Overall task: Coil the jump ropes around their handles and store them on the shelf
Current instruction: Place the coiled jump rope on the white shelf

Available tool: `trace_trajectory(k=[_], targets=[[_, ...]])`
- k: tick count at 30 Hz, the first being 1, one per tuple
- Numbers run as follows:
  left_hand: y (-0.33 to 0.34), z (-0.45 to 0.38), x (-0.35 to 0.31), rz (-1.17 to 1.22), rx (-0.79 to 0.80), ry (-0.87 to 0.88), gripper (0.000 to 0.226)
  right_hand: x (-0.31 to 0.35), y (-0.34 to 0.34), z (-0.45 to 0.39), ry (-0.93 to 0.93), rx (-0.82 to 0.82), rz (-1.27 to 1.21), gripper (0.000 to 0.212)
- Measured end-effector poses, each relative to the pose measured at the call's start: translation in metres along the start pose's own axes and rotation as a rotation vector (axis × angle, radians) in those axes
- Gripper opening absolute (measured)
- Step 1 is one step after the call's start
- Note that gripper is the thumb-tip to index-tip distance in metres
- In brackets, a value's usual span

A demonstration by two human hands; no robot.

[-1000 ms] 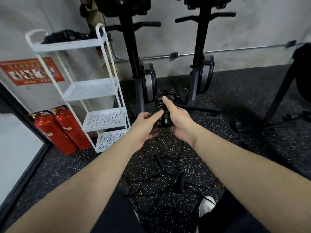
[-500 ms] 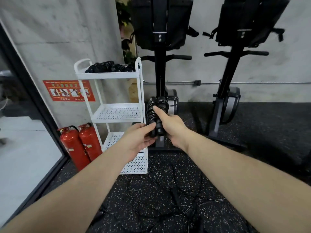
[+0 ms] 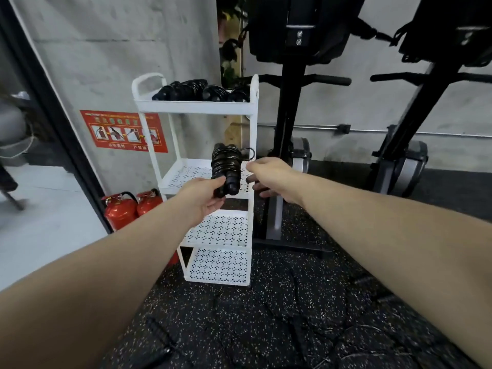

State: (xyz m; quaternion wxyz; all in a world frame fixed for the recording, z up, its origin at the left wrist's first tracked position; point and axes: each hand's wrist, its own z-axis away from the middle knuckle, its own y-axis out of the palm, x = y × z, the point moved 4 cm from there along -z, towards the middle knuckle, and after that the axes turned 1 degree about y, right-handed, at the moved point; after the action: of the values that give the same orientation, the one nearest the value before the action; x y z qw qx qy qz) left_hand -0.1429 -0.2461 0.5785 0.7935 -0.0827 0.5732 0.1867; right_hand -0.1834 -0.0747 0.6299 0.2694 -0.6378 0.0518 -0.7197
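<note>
Two black exercise machines (image 3: 290,107) stand upright against the grey concrete wall (image 3: 111,49), on a black speckled rubber floor (image 3: 266,315). One white shelf (image 3: 197,107) with four perforated tiers stands left of the machines, its frame just beside the nearer machine's post. Two red fire extinguishers (image 3: 133,209) stand on the floor to the left of the shelf, below one red wall sign (image 3: 125,131).

The top tier holds a row of coiled black ropes (image 3: 202,91); at least four bundles are visible, and an exact count cannot be made. The three lower tiers show only bare perforated plate where visible.

One coiled jump rope (image 3: 226,169) is held upright in front of the second tier. The left hand (image 3: 205,198) has its grip clamped around the lower ends of the two handles. The right hand (image 3: 269,177) is just beside the bundle, not touching it, with fingers relaxed and spread apart.

Loose black rope (image 3: 314,310) lies on the floor in front of the shelf.

Difference from 0.5 s earlier: the right hand has released the bundle, which both hands then held. The shelf now appears closer and more central in the head view.
</note>
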Motion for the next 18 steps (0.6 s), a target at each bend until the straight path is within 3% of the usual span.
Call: trace_trajectory(k=[3,7,12,18], targets=[[-0.003,-0.047,0.005,-0.056,-0.060,-0.005,0.034,-0.013,0.008,-0.032,-0.016,-0.026,0.082,0.025],[0.002,-0.103,0.015,-0.090,-0.103,-0.012,0.019,-0.045,0.012,-0.077,0.007,-0.057,0.191,0.048],[0.016,-0.161,0.019,-0.257,-0.182,0.055,0.026,-0.074,0.014,-0.113,0.044,-0.023,0.209,0.079],[0.042,-0.206,0.023,-0.390,-0.219,0.171,0.028,-0.097,0.021,-0.141,0.005,0.026,0.252,0.087]])
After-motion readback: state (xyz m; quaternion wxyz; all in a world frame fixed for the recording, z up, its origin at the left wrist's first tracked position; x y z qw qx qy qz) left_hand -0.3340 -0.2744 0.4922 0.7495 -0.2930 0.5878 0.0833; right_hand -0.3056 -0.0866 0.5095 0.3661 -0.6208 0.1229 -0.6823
